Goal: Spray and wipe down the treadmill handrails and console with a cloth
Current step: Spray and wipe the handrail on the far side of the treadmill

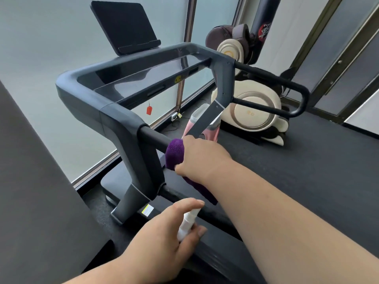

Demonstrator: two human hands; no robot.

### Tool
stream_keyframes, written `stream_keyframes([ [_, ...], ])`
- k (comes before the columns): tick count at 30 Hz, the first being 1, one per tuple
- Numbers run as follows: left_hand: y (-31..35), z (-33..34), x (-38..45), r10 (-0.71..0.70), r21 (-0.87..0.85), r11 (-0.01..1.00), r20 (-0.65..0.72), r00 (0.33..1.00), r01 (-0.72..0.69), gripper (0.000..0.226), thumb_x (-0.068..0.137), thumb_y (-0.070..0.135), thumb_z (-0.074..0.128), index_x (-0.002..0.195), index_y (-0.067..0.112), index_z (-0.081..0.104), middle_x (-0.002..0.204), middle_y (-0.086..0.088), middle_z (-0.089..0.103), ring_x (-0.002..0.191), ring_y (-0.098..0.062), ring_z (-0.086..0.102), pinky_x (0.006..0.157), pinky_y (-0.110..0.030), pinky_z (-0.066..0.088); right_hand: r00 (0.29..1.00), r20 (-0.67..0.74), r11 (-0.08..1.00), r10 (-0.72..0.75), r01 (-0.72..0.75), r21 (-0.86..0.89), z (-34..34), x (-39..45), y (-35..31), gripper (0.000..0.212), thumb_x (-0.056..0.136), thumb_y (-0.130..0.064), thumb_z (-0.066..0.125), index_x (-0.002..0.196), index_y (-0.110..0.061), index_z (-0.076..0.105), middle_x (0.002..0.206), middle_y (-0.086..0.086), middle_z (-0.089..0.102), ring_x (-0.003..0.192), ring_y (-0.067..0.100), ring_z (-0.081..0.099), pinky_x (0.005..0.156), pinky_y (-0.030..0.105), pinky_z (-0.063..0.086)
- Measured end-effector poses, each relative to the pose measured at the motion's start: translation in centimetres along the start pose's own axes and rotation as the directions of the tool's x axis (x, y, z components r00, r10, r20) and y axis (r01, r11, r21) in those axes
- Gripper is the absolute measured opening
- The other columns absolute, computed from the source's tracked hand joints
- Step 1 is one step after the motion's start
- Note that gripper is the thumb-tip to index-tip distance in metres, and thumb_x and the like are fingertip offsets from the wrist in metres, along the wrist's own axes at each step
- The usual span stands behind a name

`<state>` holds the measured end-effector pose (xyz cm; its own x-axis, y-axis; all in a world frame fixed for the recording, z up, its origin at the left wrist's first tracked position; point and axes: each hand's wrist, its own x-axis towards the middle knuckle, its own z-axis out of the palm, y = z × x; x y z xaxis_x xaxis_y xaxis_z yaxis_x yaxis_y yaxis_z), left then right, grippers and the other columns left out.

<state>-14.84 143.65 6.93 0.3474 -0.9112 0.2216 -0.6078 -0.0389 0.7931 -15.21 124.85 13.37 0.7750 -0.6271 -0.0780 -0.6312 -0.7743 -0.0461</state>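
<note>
From the head camera, a dark grey treadmill (114,119) was seen at an angle, its console deck (143,72) spanning the far end and a black tablet-like screen (125,25) raised above it. A purple cloth (174,154) was wrapped over the near-left handrail (153,137), a black padded bar leaving the console arm. The cloth was gripped by the right hand (202,158), fingers curled round cloth and bar together, thumb tucked beneath; such an enclosing grip was judged to let the whole round of the bar be rubbed in one pass. A tail of cloth hung down under the wrist.

Nearer the camera and lower, a small white spray bottle (187,223) was held by the left hand (164,236), fingers closed round its body and the forefinger laid over the nozzle top. It seemed kept back from the rail, probably in readiness while the wiping was done. Which way the nozzle pointed could not be told surely.

The far-right handrail (287,95) curved out in a black loop, untouched by either hand. A red tag (149,110) dangled below the console. Behind the treadmill frame, a pink-and-white object (211,132) was partly hidden and not identifiable. A cream-and-brown massage chair (254,107) stood at the far right beside frosted windows (41,58).

The task was judged to be in progress, with the console and the right rail seemingly yet to be wiped.
</note>
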Motion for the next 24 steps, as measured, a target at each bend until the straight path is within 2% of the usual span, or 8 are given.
stream_keyframes([
  [7,3.4,3.4,-0.7,0.009,0.016,1.000,-0.010,1.000,-0.009,0.044,0.076,0.067,0.042,0.115,0.074,0.024,0.103,0.033,0.057,0.089,0.004,0.060,0.075,-0.007,0.041,1.000,0.013,1.000,-0.006,0.006,-0.015,0.1,-3.4,3.7,0.049,0.078,-0.040,0.066,0.114,-0.017,0.042,0.103,0.005,0.059,0.089,0.034,0.061,0.075,0.043,0.055],
  [14,7.5,8.4,-1.6,0.025,0.044,0.999,-0.024,0.999,-0.024,0.043,0.080,0.062,0.046,0.116,0.072,0.025,0.099,0.030,0.058,0.085,0.003,0.060,0.079,-0.002,0.037,1.000,0.015,1.000,-0.015,0.015,0.005,0.2,-7.8,8.9,0.046,0.077,-0.039,0.067,0.111,-0.018,0.043,0.100,0.005,0.061,0.081,0.029,0.049,0.066,0.037,0.048],
  [17,9.1,10.3,-2.2,0.000,0.039,0.999,-0.036,0.999,0.002,0.044,0.077,0.064,0.047,0.117,0.070,0.029,0.097,0.026,0.060,0.084,0.000,0.062,0.076,-0.008,0.043,0.999,0.019,1.000,-0.028,0.028,0.012,0.2,-9.4,10.8,0.045,0.079,-0.037,0.066,0.113,-0.018,0.044,0.095,0.003,0.057,0.078,0.030,0.052,0.064,0.037,0.049],
  [21,11.4,12.7,-2.8,0.014,0.057,0.998,-0.052,0.999,-0.011,0.044,0.079,0.062,0.048,0.118,0.069,0.028,0.096,0.027,0.060,0.083,0.000,0.062,0.074,-0.009,0.043,0.999,0.041,0.999,-0.032,0.030,0.042,0.3,-11.8,13.7,0.040,0.078,-0.038,0.065,0.104,-0.021,0.040,0.091,0.001,0.054,0.080,0.030,0.054,0.068,0.039,0.052],
  [24,12.8,14.5,-3.4,0.020,0.080,0.997,-0.051,0.998,-0.016,0.044,0.082,0.061,0.047,0.117,0.072,0.023,0.097,0.030,0.058,0.079,0.001,0.060,0.071,-0.009,0.042,0.997,0.070,0.998,-0.024,0.019,0.066,0.3,-14.0,16.3,0.044,0.078,-0.044,0.066,0.109,-0.022,0.043,0.093,0.000,0.056,0.085,0.029,0.057,0.071,0.039,0.052],
])
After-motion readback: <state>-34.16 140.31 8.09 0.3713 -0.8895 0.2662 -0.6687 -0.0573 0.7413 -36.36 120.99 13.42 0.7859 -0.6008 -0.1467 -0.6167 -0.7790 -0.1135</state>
